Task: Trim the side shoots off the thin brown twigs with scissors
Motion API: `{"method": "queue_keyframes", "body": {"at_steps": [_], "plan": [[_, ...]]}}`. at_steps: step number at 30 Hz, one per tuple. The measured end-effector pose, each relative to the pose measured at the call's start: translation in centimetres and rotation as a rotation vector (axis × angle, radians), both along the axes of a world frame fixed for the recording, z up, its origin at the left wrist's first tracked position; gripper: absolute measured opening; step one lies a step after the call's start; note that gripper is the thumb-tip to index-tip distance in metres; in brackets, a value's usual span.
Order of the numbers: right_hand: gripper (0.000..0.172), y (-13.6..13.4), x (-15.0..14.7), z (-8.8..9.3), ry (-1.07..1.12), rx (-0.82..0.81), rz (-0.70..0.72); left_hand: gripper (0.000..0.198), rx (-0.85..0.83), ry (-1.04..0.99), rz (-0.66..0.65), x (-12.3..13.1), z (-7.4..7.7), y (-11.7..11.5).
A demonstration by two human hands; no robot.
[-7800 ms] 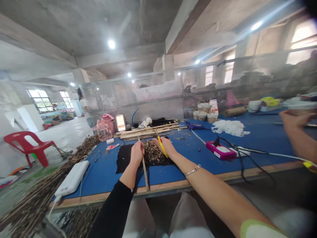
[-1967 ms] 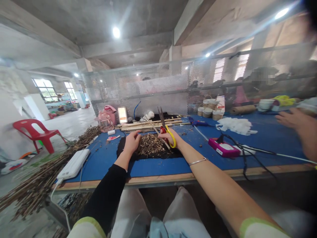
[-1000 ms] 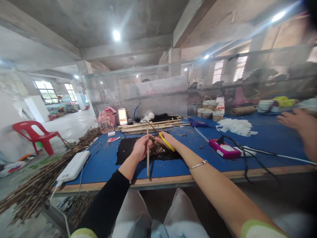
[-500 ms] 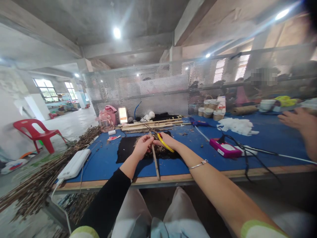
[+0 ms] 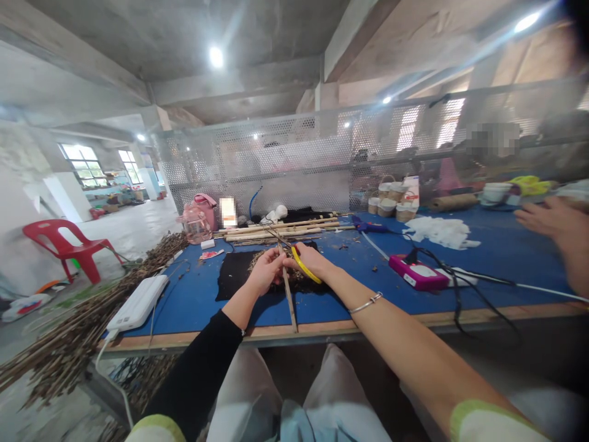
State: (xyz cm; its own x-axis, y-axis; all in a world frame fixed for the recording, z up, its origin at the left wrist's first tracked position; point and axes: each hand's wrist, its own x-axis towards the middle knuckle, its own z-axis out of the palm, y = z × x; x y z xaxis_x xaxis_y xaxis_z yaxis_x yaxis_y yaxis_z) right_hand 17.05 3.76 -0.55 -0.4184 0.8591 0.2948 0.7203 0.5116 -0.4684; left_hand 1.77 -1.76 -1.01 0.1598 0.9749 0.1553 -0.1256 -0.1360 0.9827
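Observation:
My left hand [image 5: 263,270] is closed round the upper end of a thin brown stick [image 5: 289,301] that slants down toward the table's front edge. My right hand [image 5: 311,259] grips yellow-handled scissors [image 5: 300,265] whose blades point up and left, close to the stick's top. Both hands meet over a black cloth [image 5: 237,276] strewn with dry brown cuttings [image 5: 299,277].
The blue table [image 5: 350,294] carries long bamboo canes [image 5: 276,231] at the back, a pink bottle [image 5: 197,222], a white power strip [image 5: 137,303], a pink device [image 5: 415,271] with black cables, white scraps [image 5: 437,231] and small baskets [image 5: 391,206]. Another person's hand [image 5: 550,221] rests at right. Sticks [image 5: 69,344] pile at left.
Two seconds ago the left hand was in the cuttings without a stick; it then held one upright. The stick's lower end has since swung right, and the scissors came down to its top.

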Motion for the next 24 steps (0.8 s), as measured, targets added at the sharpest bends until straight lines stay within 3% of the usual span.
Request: {"method": "queue_keyframes", "body": {"at_steps": [17,24], "plan": [[0.055,-0.73,-0.67,0.28,0.056,-0.018,0.08,0.037,-0.032,-0.043,0.003,-0.04,0.12,-0.09],[0.054,-0.53,-0.11,0.62,-0.059,0.008,0.062,0.034,-0.041,-0.054,-0.058,-0.1,-0.09,0.05]]}}
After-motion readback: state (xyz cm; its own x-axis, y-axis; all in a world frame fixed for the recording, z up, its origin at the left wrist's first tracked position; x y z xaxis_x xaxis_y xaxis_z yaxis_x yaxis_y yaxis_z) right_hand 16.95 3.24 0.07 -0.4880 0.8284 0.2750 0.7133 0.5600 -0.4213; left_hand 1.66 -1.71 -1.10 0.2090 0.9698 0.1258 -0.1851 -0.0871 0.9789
